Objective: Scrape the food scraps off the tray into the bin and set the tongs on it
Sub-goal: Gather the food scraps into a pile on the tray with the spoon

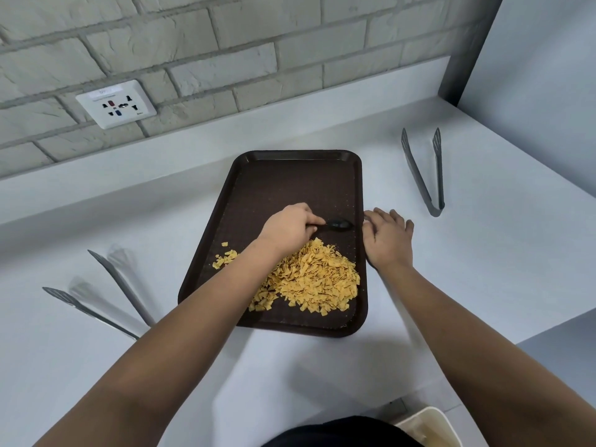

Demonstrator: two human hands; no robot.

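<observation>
A dark brown tray (290,179) lies on the white counter. A heap of yellow food scraps (317,279) covers its near half, with a few bits (225,258) at the left. My left hand (287,229) grips a black spoon (338,224) over the tray's middle, bowl pointing right, just beyond the heap. My right hand (387,237) rests with spread fingers against the tray's right rim. One pair of grey tongs (422,175) lies to the right of the tray, another pair (106,295) to its left. A white bin (429,427) shows at the bottom edge.
A brick wall with a power socket (116,104) runs behind the counter. A grey wall panel (532,59) closes off the right side. The counter edge drops away at the lower right, above the bin.
</observation>
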